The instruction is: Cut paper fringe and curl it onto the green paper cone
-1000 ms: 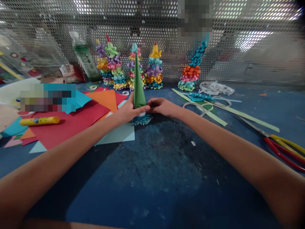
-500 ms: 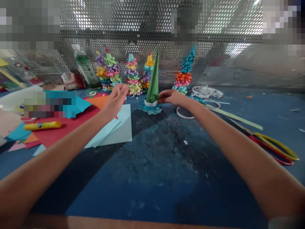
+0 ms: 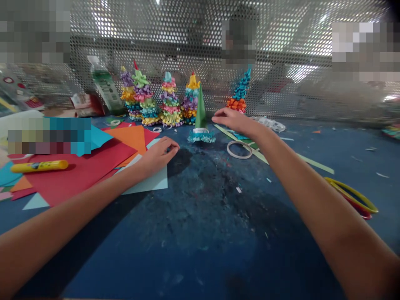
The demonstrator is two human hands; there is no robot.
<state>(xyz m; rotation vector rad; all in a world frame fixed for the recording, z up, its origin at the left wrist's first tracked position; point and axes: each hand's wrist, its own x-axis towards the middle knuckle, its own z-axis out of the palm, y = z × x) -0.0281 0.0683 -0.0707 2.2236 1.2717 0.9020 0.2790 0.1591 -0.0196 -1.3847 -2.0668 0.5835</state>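
Note:
A green paper cone (image 3: 201, 111) stands upright on the table, with a white band and a blue fringed paper strip (image 3: 201, 137) round its base. My right hand (image 3: 233, 118) hovers just right of the cone, fingers stretched and apart from it, holding nothing. To the left and nearer me, my left hand (image 3: 160, 155) hangs over light blue paper (image 3: 158, 179). A gap shows between its thumb and bent fingers, with nothing in them. A ring of white tape (image 3: 239, 150) lies below my right hand.
Several fringed paper cones (image 3: 171, 102) line the back by a perforated metal screen (image 3: 187, 46). Left are red paper (image 3: 81, 171), a yellow glue stick (image 3: 40, 166) and a green bottle (image 3: 106, 87). Pale green strips (image 3: 315, 163) and scissors (image 3: 353, 198) lie right.
My right hand has come away from the cone's base. The cone, which was tilted, now stands straighter. My left hand has moved down towards me and its fingers have parted.

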